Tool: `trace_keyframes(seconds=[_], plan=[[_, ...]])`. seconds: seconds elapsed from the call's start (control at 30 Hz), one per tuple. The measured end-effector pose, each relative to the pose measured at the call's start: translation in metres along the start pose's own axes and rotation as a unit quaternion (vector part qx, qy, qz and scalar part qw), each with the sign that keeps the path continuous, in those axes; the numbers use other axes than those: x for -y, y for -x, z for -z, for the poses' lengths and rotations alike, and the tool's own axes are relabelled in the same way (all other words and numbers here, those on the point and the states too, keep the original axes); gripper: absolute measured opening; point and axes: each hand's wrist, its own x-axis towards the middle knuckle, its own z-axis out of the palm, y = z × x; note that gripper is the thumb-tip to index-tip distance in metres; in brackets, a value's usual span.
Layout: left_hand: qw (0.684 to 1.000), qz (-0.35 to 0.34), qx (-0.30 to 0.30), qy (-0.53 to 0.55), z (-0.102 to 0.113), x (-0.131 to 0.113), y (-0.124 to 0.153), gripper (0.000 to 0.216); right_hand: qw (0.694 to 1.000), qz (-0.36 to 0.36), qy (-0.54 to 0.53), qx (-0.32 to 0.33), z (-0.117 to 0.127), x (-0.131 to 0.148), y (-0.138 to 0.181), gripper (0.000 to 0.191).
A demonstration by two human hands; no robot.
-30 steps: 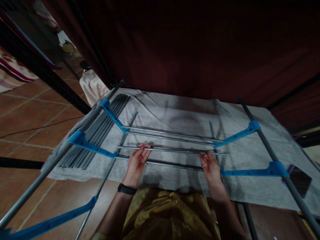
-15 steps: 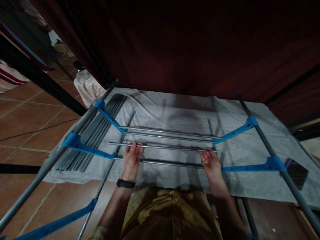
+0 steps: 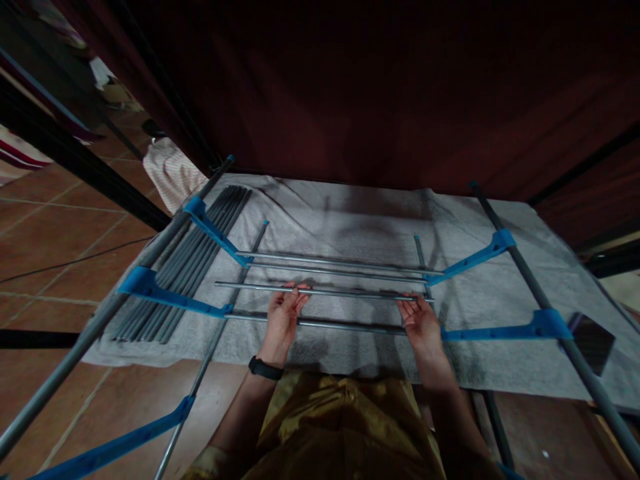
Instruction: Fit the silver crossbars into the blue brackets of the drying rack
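Both my hands grip a thin grey metal rod held level across a drying-rack frame. My left hand, with a black watch on its wrist, pinches the rod left of its middle. My right hand grips it near its right end, beside a blue plastic arm. The rod's left end hangs just above another blue arm. Two rods sit fitted between the far blue arms, and one rod runs under my hands.
A bundle of several spare grey rods lies on the grey towel at left. Long grey frame tubes slant along both sides. A dark phone rests on the towel at right. Dark red curtain hangs behind; brown tile floor at left.
The rod has shifted to the left, its left end passing over the blue arm. My left hand then slid right along the rod; my right hand kept its grip.
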Motion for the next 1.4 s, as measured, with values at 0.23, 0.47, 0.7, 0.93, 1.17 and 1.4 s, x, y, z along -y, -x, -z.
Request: trace_keyframes(seconds=[0.23,0.47,0.7,0.93,1.17,1.4], plan=[[0.999,-0.025,-0.039,0.023,0.002,0.001,-0.003,0.027,0.999,0.034,0.010,-0.017,0.004,0.008,-0.001,0.012],[0.997,-0.032,-0.064,0.041,-0.001,0.001,-0.003,0.035,0.997,0.073,0.024,-0.010,0.005,0.014,0.007,0.020],[0.998,-0.014,-0.059,0.021,-0.003,0.001,0.000,0.031,0.997,0.068,0.020,-0.016,0.002,0.015,0.006,0.021],[0.998,-0.022,-0.062,0.011,-0.002,0.004,0.000,0.029,0.997,0.065,0.018,-0.024,0.006,0.014,0.005,0.022],[0.998,-0.021,-0.050,0.023,0.000,0.000,0.003,0.025,0.996,0.075,-0.006,-0.054,0.006,0.015,0.005,0.016],[0.998,-0.035,-0.055,0.018,0.014,-0.018,-0.005,0.021,0.994,0.057,-0.018,-0.086,0.012,0.018,-0.005,0.011]])
